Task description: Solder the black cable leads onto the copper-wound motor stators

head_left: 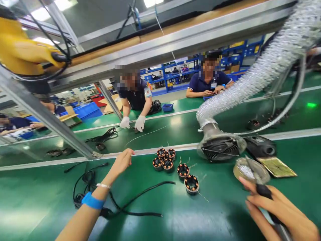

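My left hand [123,162] is closed, fingers curled, over the near bench by the metal rail. A thin pale wire [145,135] curves close by its fingers; whether they grip it I cannot tell. In my right hand [283,207] is a soldering iron [265,194] with a black grip, its front end at a round tin [244,170] holding silvery material. Between the hands stand several round motor stators [167,164] with copper windings. Two more, one a nearer stator [192,184], have loose wire ends sticking out.
Black cables [135,197] lie beneath my left arm. A fan-like extractor [220,147] on a silver hose [240,83] stands behind the tin, beside a black holder [262,146] and yellowish sponge tray [278,167]. Across the line, a co-worker's white-gloved hands [139,124] touch a part.
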A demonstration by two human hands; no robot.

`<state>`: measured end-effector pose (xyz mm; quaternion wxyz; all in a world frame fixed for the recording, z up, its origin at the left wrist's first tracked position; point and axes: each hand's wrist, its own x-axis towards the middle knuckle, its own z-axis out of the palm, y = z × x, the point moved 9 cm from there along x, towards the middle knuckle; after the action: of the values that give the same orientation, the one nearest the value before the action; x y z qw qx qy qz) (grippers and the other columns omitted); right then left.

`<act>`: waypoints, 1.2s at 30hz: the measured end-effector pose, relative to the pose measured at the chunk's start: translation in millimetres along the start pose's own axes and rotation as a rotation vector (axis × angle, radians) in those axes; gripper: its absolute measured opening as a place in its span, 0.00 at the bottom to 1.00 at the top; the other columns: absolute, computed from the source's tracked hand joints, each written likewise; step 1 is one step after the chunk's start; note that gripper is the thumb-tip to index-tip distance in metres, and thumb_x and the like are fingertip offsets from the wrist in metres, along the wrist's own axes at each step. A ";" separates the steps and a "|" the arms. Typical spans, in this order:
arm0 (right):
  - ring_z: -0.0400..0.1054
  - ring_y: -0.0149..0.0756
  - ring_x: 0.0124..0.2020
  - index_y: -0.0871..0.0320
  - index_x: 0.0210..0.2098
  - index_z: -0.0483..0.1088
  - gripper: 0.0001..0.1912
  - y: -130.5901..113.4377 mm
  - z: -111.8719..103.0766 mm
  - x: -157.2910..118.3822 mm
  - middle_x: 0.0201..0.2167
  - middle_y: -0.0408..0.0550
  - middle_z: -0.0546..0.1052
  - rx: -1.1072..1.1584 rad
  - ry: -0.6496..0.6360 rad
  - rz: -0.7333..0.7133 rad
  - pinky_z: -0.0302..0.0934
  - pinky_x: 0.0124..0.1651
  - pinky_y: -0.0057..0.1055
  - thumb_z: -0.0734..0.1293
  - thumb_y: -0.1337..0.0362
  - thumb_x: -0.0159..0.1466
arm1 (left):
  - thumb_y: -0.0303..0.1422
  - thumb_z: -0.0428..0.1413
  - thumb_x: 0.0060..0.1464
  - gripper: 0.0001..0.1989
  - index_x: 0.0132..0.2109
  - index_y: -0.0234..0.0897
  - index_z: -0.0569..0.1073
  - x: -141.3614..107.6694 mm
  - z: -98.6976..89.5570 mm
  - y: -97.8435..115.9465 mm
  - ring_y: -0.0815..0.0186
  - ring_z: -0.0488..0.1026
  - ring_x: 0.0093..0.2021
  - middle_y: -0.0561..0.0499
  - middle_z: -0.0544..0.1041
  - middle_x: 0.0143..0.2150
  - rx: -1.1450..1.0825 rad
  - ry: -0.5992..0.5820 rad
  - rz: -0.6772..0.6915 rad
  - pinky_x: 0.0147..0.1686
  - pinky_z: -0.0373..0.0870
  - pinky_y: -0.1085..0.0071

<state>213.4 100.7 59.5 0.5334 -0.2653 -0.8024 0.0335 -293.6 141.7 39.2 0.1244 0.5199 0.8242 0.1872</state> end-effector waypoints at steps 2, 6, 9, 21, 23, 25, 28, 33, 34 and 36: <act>0.76 0.48 0.47 0.55 0.43 0.71 0.14 -7.6 7.6 3.9 0.44 0.60 0.79 0.012 -0.056 -0.049 0.72 0.44 0.41 0.66 0.76 0.61 | 0.47 0.32 0.68 0.28 0.47 0.36 0.71 -54.6 28.7 36.1 0.67 0.72 0.25 0.56 0.72 0.23 -0.070 -0.113 0.108 0.26 0.69 0.73; 0.76 0.45 0.48 0.56 0.43 0.68 0.13 -13.9 24.7 6.2 0.39 0.54 0.80 0.063 -0.103 -0.073 0.72 0.43 0.39 0.63 0.77 0.63 | 0.46 0.35 0.68 0.26 0.48 0.39 0.73 -166.0 105.8 131.8 0.67 0.72 0.23 0.54 0.74 0.23 -0.186 -0.630 0.486 0.28 0.68 0.73; 0.76 0.42 0.45 0.56 0.43 0.67 0.12 -14.9 33.2 1.1 0.35 0.51 0.80 0.093 -0.126 -0.072 0.72 0.42 0.37 0.61 0.77 0.64 | 0.38 0.38 0.69 0.19 0.55 0.41 0.70 -162.0 112.5 174.5 0.63 0.77 0.41 0.49 0.81 0.43 -0.031 -0.358 0.545 0.43 0.69 0.70; 0.69 0.36 0.31 0.55 0.41 0.67 0.11 -22.7 41.9 0.5 0.37 0.49 0.79 0.084 -0.118 -0.069 0.69 0.35 0.33 0.61 0.74 0.62 | 0.34 0.44 0.66 0.21 0.61 0.33 0.69 -122.0 125.8 186.9 0.51 0.77 0.48 0.38 0.80 0.50 0.162 -0.154 0.379 0.47 0.69 0.61; 0.65 0.35 0.27 0.55 0.41 0.66 0.10 -27.0 42.8 0.2 0.34 0.48 0.78 0.074 -0.114 -0.064 0.66 0.32 0.33 0.61 0.73 0.62 | 0.34 0.43 0.66 0.24 0.65 0.33 0.65 -138.2 130.9 189.5 0.53 0.77 0.49 0.39 0.80 0.52 0.146 -0.190 0.402 0.47 0.69 0.63; 0.62 0.35 0.26 0.56 0.41 0.66 0.09 -31.1 43.4 -1.4 0.28 0.45 0.75 0.066 -0.120 -0.057 0.61 0.29 0.32 0.62 0.72 0.62 | 0.36 0.43 0.66 0.25 0.67 0.35 0.62 -153.7 136.1 191.9 0.55 0.78 0.47 0.41 0.80 0.51 0.122 -0.229 0.431 0.45 0.70 0.65; 0.61 0.35 0.25 0.56 0.42 0.65 0.07 -36.5 44.8 -4.6 0.25 0.43 0.71 0.065 -0.137 -0.045 0.59 0.28 0.31 0.65 0.68 0.63 | 0.35 0.42 0.66 0.27 0.69 0.34 0.57 -174.0 143.6 190.9 0.55 0.79 0.42 0.41 0.82 0.44 0.103 -0.262 0.450 0.40 0.70 0.65; 0.63 0.36 0.28 0.56 0.44 0.65 0.13 -42.9 53.6 -7.1 0.27 0.44 0.71 0.083 -0.185 -0.039 0.59 0.29 0.32 0.67 0.57 0.65 | 0.35 0.41 0.65 0.29 0.71 0.32 0.54 -200.8 153.1 185.7 0.53 0.80 0.37 0.39 0.83 0.39 0.051 -0.305 0.459 0.38 0.70 0.63; 0.63 0.37 0.28 0.56 0.44 0.65 0.13 -42.6 55.4 -6.9 0.28 0.44 0.71 0.087 -0.195 -0.037 0.59 0.29 0.32 0.67 0.57 0.65 | 0.35 0.41 0.65 0.29 0.70 0.33 0.56 -205.0 151.8 185.7 0.53 0.80 0.38 0.39 0.82 0.40 0.014 -0.306 0.461 0.38 0.70 0.63; 0.63 0.37 0.28 0.56 0.44 0.65 0.11 -40.3 56.4 -6.0 0.28 0.45 0.71 0.074 -0.206 -0.040 0.59 0.30 0.32 0.66 0.58 0.66 | 0.37 0.42 0.65 0.26 0.67 0.37 0.63 -213.7 148.1 187.9 0.53 0.79 0.39 0.39 0.82 0.43 -0.122 -0.336 0.485 0.39 0.70 0.62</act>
<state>150.1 76.3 43.9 0.4583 -0.2246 -0.8562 0.0798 9.4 48.4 -9.5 0.2415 0.7167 0.6312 0.1720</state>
